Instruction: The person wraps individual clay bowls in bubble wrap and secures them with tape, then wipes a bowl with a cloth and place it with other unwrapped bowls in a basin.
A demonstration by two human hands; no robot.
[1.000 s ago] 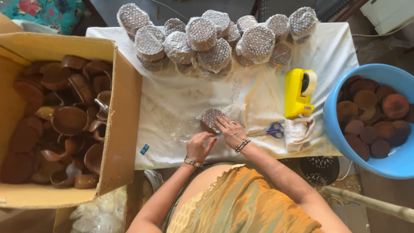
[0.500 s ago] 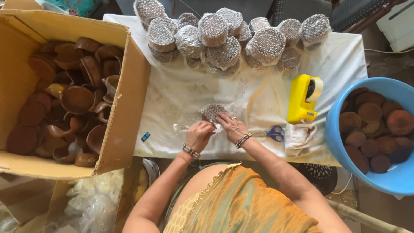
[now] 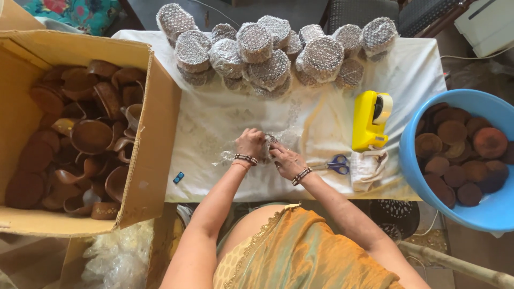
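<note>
My left hand (image 3: 250, 143) and my right hand (image 3: 285, 159) meet over a small bundle of bubble wrap (image 3: 267, 143) on the white table cloth (image 3: 214, 123). Both hands grip the wrap, which covers a small round object that I cannot make out. A loose tail of clear wrap (image 3: 225, 158) trails to the left of my left wrist. Bracelets sit on both wrists.
Several bubble-wrapped round bundles (image 3: 267, 53) pile at the table's far side. A cardboard box (image 3: 155, 134) of brown clay lamps stands left. A yellow tape dispenser (image 3: 369, 120), blue-handled scissors (image 3: 336, 165) and a blue tub (image 3: 482, 214) of brown clay discs lie right.
The camera view shifted so the table sits lower and more to the right. My hands have closed in over the wrapped bundle, which now lies mostly hidden under them.
</note>
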